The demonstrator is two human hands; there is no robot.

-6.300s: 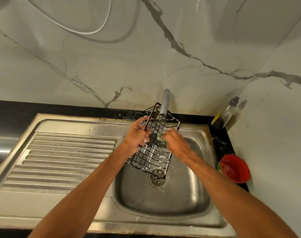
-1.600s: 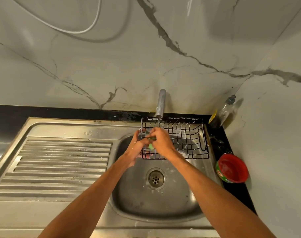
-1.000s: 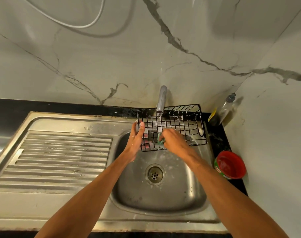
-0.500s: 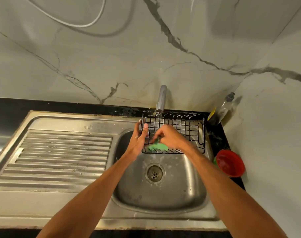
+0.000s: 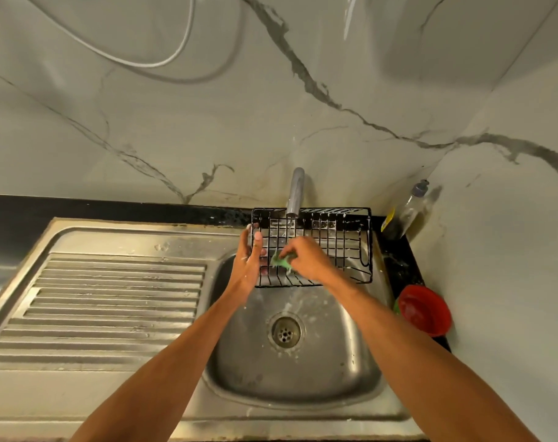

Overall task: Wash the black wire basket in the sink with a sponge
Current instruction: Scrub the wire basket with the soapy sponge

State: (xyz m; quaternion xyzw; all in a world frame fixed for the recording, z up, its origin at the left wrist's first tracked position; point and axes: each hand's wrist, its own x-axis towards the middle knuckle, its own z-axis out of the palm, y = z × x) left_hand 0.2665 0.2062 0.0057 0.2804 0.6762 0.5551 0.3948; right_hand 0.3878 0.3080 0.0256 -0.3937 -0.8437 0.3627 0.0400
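The black wire basket [image 5: 341, 244] is held level over the back of the steel sink [image 5: 351, 362], right under the tap [image 5: 295, 191], with soap specks on its wires. My left hand [image 5: 250, 260] grips the basket's left end, thumb over the rim. My right hand [image 5: 306, 261] pinches a green sponge [image 5: 281, 262] and presses it against the basket's grid near the left end. A thin stream of water falls from the tap through the basket.
A ribbed steel drainboard [image 5: 111, 301] lies to the left of the bowl. A red tub [image 5: 425, 309] and a clear soap bottle [image 5: 406, 212] stand on the black counter at the right, against the marble wall. The drain [image 5: 285, 330] sits mid-bowl.
The basket went from tilted on end to lying level under the tap. Over the last second the sponge has moved down and left across the grid, and my left thumb shifted onto the rim.
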